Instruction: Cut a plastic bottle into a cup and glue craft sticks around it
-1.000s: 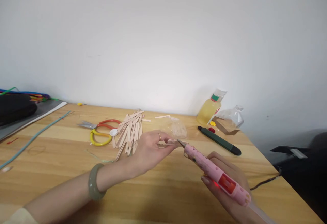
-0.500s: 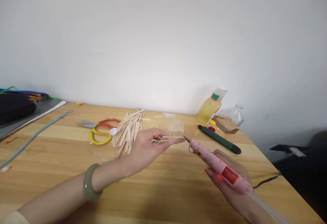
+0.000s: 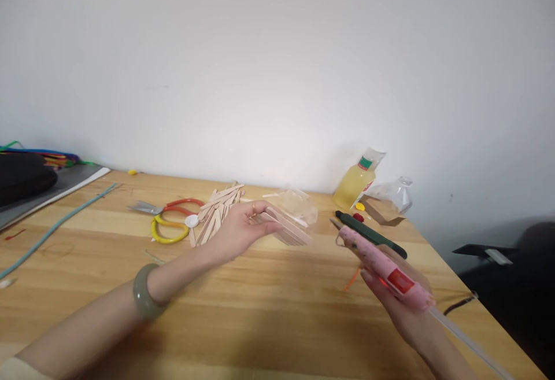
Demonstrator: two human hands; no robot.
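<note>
My left hand [image 3: 240,227] pinches several flat wooden craft sticks [image 3: 289,231] that lie side by side as a small panel, tilted above the table. Whether they are joined cannot be made out. A pink hot glue gun [image 3: 375,258] is gripped in my right hand [image 3: 403,293], its metal nozzle pointing up and left, apart from the sticks. A clear glue stick [image 3: 470,342] comes out of its rear. Just behind my left hand lies a loose pile of craft sticks [image 3: 219,209]. A crumpled clear plastic wrapper [image 3: 299,203] sits behind the held sticks.
Scissors [image 3: 169,227] with red and yellow handles lie left of the pile, beside a small white disc [image 3: 191,221]. A dark green pen-shaped tool [image 3: 377,236], a yellow bottle [image 3: 353,186] and a clear bag [image 3: 396,195] stand rightward. A blue cord [image 3: 60,227] crosses the left.
My right hand has drawn the glue gun right and away from the sticks. My left hand has turned the sticks so their flat face shows more.
</note>
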